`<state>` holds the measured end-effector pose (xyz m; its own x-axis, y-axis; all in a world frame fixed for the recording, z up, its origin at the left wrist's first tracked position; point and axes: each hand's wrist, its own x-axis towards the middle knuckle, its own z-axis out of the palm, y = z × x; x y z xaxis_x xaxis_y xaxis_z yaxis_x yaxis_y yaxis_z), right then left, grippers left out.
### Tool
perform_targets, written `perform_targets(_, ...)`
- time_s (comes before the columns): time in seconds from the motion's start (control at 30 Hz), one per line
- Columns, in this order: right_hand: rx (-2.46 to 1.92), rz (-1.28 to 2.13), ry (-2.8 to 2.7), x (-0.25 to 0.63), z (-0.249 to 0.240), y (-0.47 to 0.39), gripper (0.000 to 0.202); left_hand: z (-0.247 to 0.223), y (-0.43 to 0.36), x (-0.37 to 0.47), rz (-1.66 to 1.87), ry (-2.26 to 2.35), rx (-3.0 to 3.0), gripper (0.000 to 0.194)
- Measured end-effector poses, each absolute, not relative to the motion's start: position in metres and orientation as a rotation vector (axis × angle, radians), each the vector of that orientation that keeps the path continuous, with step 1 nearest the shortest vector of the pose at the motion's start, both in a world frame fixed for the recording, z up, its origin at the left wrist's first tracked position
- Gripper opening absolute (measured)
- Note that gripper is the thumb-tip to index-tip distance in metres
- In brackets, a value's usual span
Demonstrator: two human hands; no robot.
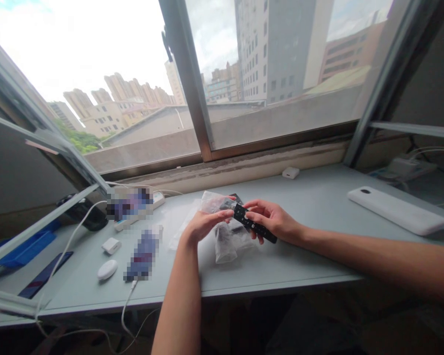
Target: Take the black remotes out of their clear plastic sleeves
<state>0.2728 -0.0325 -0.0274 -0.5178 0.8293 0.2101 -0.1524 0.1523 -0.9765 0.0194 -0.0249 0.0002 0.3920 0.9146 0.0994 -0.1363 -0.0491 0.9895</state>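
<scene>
A black remote control (256,225) with small buttons is in my right hand (272,219), the thumb lying over its face and the fingers curled round its side. My left hand (204,224) is closed on a clear plastic bag (211,201), which stands up between thumb and fingers at the remote's upper end. Whether the remote's tip is inside the bag, I cannot tell. Under both hands, more clear plastic bags (225,249) lie on the grey table (311,261). Dark remotes (237,198) show behind and beneath the hands, partly hidden.
Left of my hands are a blurred phone (142,256) on a cable, a white round case (107,270), a white charger (111,245) and a white power strip (138,217). A long white device (397,209) lies right. Metal shelf posts and a window (281,74) border the table.
</scene>
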Motion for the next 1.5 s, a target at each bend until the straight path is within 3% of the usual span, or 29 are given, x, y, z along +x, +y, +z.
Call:
perform_targets(0.37, -0.658, 1.590, -1.582, 0.266, -0.018, -0.039, 0.054, -0.003, -0.026, 0.024, 0.886, 0.760, 1.376, 0.061)
perform_targets(0.6, -0.678, 1.617, -1.545, 0.270, -0.017, -0.037, 0.073, 0.003, -0.031, 0.026, 1.020, 0.724, 1.285, 0.071)
perform_targets(0.8, -0.697, 1.620, -1.580, 0.269, -0.014, -0.040, 0.073, 0.006, -0.037, 0.030, 1.007, 0.748, 1.325, 0.057)
perform_targets(1.03, -0.745, 1.637, -1.577, 0.267, -0.010, -0.041, 0.069, 0.011, -0.039, 0.033, 0.837, 0.710, 1.388, 0.054)
perform_targets(1.2, -0.754, 1.616, -1.569, 0.268, -0.012, -0.039, 0.079, 0.010, -0.041, 0.033, 0.962, 0.767, 1.362, 0.058)
perform_targets(1.37, -0.770, 1.618, -1.547, 0.267, -0.013, -0.038, 0.078, 0.004, -0.038, 0.034, 0.916, 0.772, 1.446, 0.046)
perform_targets(1.5, -0.764, 1.621, -1.599, 0.265, -0.013, -0.036, 0.078, 0.003, -0.038, 0.035, 0.844, 0.738, 1.460, 0.047)
